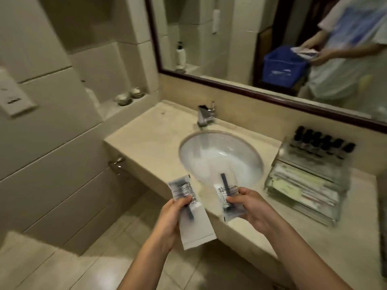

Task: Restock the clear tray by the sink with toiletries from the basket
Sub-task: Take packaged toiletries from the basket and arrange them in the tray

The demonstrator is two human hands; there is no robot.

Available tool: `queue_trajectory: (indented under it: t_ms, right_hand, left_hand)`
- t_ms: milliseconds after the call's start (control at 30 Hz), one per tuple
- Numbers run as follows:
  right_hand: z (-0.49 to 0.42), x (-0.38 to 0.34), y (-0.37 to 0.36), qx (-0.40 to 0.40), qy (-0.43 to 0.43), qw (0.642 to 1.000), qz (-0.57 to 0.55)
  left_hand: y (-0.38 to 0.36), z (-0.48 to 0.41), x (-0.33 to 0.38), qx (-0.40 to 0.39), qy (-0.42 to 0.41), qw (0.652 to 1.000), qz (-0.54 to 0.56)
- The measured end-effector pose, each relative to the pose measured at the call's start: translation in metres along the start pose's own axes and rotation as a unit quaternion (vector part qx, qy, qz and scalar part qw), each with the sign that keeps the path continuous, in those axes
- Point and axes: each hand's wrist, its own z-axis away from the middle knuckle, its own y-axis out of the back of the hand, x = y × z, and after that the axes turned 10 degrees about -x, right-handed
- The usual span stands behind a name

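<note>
My left hand (173, 218) grips a frosted razor packet (188, 210) with a dark handle inside, held over the floor just left of the counter's front edge. My right hand (253, 208) pinches a second razor packet (227, 197) over the front rim of the sink. The clear tray (301, 191) stands on the counter to the right of the sink, about a hand's width from my right hand. It holds flat wrapped toiletries in front and a row of several small dark-capped bottles (322, 143) behind. The blue basket (282, 68) shows only as a reflection in the mirror.
An oval white sink (222, 155) is set in the beige stone counter (146, 141), with a chrome tap (206, 115) behind it. A dark-framed mirror (230, 38) hangs above. Two small dishes (129, 96) sit on a ledge at the left. Tiled floor lies below.
</note>
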Motion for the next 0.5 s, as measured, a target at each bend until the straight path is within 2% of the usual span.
queue_trajectory:
  t_ms: [167, 367, 500]
  right_hand:
    - [0.004, 0.009, 0.088, 0.096, -0.012, 0.995, -0.027]
    - [0.01, 0.044, 0.147, 0.163, -0.04, 0.982, -0.082]
    - [0.012, 0.066, 0.176, 0.232, -0.063, 0.958, -0.157]
  left_hand:
    - [-0.073, -0.049, -0.02, -0.067, 0.038, 0.996, -0.053]
    - [-0.117, -0.093, -0.047, -0.119, 0.104, 0.978, -0.133]
    - [-0.143, -0.134, -0.063, -0.149, 0.153, 0.959, -0.186]
